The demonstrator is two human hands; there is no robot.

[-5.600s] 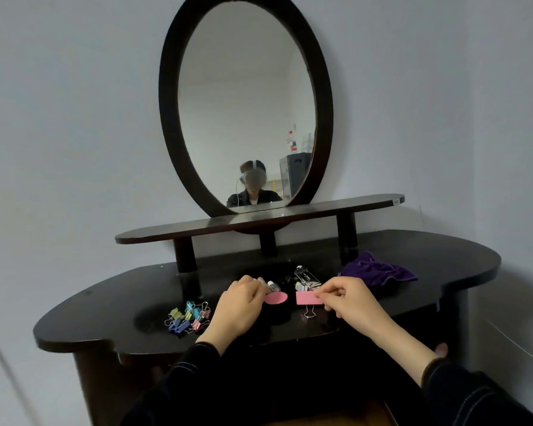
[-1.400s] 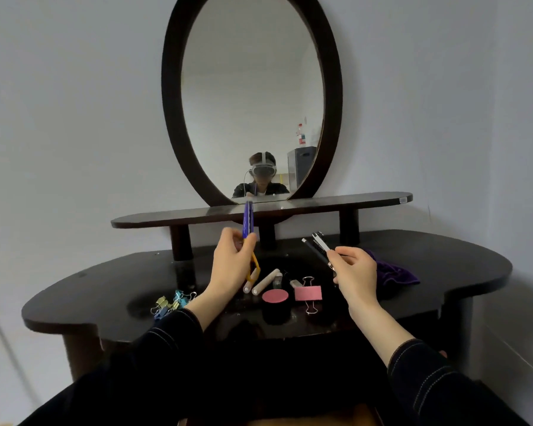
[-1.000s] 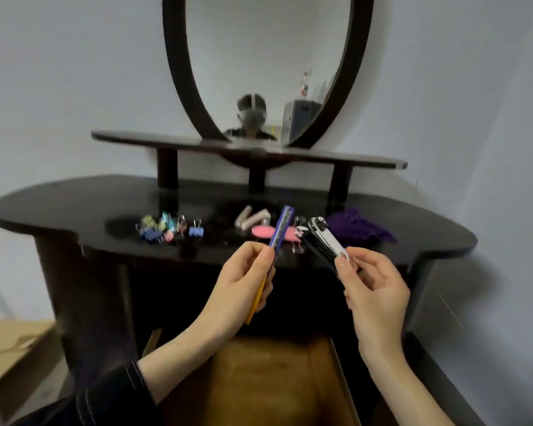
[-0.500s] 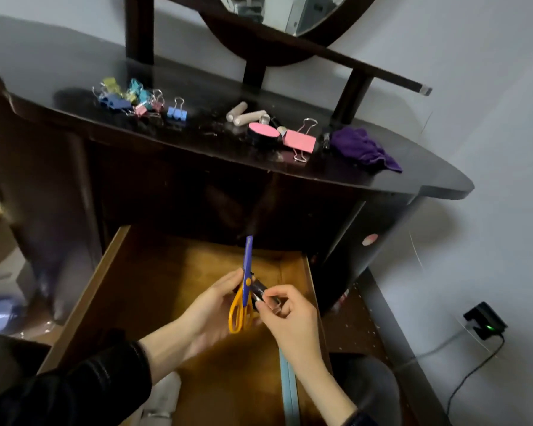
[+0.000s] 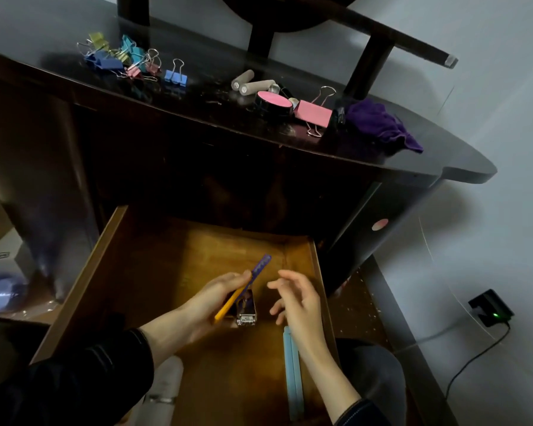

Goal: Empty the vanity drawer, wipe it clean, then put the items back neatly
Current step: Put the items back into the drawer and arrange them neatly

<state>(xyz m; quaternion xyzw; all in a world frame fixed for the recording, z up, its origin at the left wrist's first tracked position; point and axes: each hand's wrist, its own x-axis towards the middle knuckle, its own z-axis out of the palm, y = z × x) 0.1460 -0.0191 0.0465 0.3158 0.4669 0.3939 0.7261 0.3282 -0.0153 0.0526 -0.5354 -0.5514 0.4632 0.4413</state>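
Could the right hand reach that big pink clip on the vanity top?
Probably yes. The right hand is open and empty over the drawer, and the pink clip lies near the vanity top's front edge with nothing over it. The hand need only rise past that edge.

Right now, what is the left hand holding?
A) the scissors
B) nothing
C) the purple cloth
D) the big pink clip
A: the left hand grips the scissors above the open drawer, while the big pink clip and the purple cloth lie on the vanity top.
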